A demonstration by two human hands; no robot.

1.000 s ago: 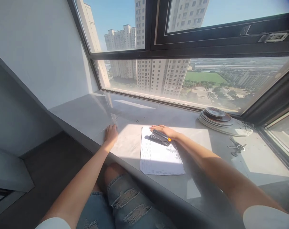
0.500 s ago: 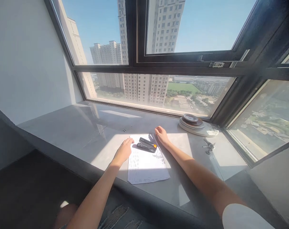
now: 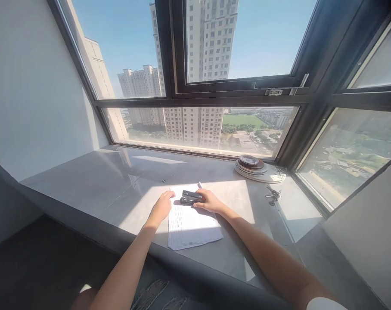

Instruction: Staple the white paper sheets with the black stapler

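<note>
A printed sheet of paper [image 3: 192, 224] lies on the grey window ledge [image 3: 92, 185] in a patch of sun. A black stapler [image 3: 189, 197] sits on the sheet's top edge. My right hand [image 3: 209, 201] is wrapped around the stapler's right end, fingers curled on it. My left hand [image 3: 162, 206] lies flat with fingers stretched out on the sheet's top left corner, just left of the stapler.
A stack of round plates [image 3: 252, 165] stands at the back right by the window frame. A bunch of keys [image 3: 272, 196] lies in front of it. A small dark bit [image 3: 164, 181] lies on the ledge behind the paper. The ledge's dark front edge [image 3: 189, 275] runs below my arms.
My right hand came in from beside the stapler and closed on its right end. My left hand settled on the paper's top left corner. The view rose and pulled back a little.
</note>
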